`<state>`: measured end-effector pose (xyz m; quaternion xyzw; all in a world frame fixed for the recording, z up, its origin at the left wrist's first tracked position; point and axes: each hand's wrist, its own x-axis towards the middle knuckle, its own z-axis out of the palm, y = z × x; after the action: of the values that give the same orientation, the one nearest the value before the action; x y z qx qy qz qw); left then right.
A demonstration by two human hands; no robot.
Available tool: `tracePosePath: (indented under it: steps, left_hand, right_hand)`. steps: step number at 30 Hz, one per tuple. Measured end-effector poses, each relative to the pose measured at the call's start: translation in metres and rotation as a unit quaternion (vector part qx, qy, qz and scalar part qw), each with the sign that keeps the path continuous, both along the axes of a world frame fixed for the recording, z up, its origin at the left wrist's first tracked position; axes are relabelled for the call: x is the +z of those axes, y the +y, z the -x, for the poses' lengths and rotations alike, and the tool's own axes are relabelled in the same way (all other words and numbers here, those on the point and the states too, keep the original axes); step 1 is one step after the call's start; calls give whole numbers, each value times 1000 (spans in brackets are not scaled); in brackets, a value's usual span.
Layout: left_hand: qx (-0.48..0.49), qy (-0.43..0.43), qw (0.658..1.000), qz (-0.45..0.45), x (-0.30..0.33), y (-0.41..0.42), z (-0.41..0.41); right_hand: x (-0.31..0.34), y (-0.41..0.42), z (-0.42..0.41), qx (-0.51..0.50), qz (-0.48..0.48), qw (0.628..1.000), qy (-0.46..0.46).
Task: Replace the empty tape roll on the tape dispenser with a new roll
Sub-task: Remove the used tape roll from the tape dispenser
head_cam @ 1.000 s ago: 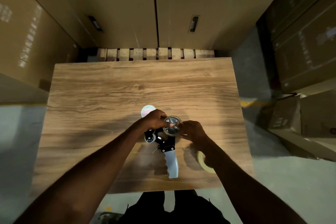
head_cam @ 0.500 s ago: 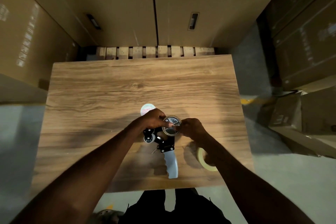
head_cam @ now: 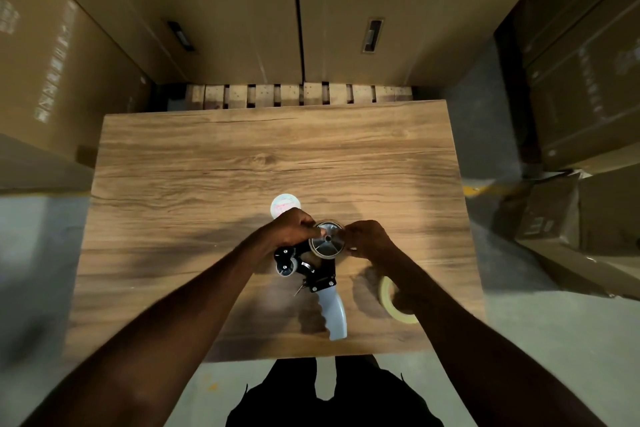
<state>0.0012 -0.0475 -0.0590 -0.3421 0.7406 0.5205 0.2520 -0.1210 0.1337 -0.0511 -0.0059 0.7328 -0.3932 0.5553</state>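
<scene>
Not much has changed since a moment ago: our hands are still on the same spot. The tape dispenser [head_cam: 313, 269] lies flat on the wooden table [head_cam: 221, 163]. Our left hand [head_cam: 289, 229] and right hand [head_cam: 369, 239] pinch the roll [head_cam: 327, 243] on its wheel from both sides. The new tape roll [head_cam: 389, 302] lies just under our right arm, near the grey handle.

We see a wood-grain brown table [head_cam: 214, 166], a black dispenser [head_cam: 320, 276] with a pale grey handle [head_cam: 334, 314], a cream tape roll [head_cam: 389, 303], a white disc [head_cam: 282, 203] with faint pink marks, and tan boxes [head_cam: 225, 10] with white print.
</scene>
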Motion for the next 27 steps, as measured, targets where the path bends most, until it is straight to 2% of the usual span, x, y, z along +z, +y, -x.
tracePosePath:
  steps: [6,14,19,23,27]
  left_hand:
    - [11,-12,999,28,-1,5,0]
    - [0,-32,993,110,0,17,-1]
    - [21,-13,993,113,-2,17,-5]
    - [31,4,991,132,0,20,-7]
    - [33,-9,993,109,0,17,-5]
  right_hand:
    - [-14,-4,0,33,-27,999,17]
    - [-25,-6,0,49,-43,997,45]
    - [-37,-5,1,68,-40,995,59]
    - [-27,-5,-1,61,-50,994,74]
    - [-13,-6,3,65,-32,995,64]
